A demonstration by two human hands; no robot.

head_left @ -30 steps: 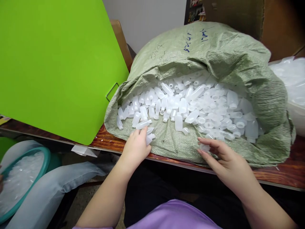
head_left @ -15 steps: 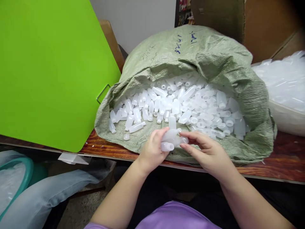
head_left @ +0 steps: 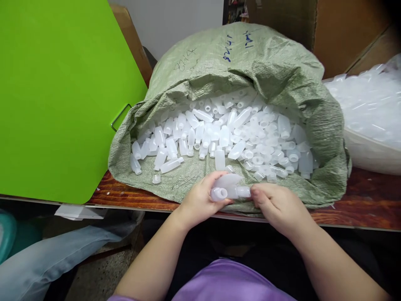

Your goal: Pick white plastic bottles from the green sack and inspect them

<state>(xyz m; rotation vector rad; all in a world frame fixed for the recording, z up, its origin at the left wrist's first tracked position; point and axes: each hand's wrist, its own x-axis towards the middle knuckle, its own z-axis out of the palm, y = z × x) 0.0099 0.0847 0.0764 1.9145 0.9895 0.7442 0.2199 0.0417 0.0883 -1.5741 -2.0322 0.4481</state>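
Note:
My left hand (head_left: pixel 202 195) is wrapped round a few small translucent white plastic bottles (head_left: pixel 230 186), one with its open mouth facing me. Another points its neck to the right, towards my right hand (head_left: pixel 278 205). The thumb and index finger of that hand are pinched at the neck's end; the other fingers are curled in. Just behind my hands, the open mouth of a pale green woven sack (head_left: pixel 188 177) spills out a heap of the same bottles (head_left: pixel 216 129). A single bottle (head_left: pixel 220 159) lies right behind my left hand.
A bright green board (head_left: pixel 59 100) with a wire handle stands at the left. On the right a clear bag (head_left: pixel 372 108) bulges with bottles, near brown cardboard (head_left: pixel 347 33). The wooden table (head_left: pixel 369 205) ends just before me. A person's jeans-clad leg (head_left: pixel 62 255) and a teal tub (head_left: pixel 8 234) are lower left.
My right fingers have gone from spread around a bottle's neck to a tight pinch at its end. The bottles in my left hand have turned slightly. The whole view has shifted a little.

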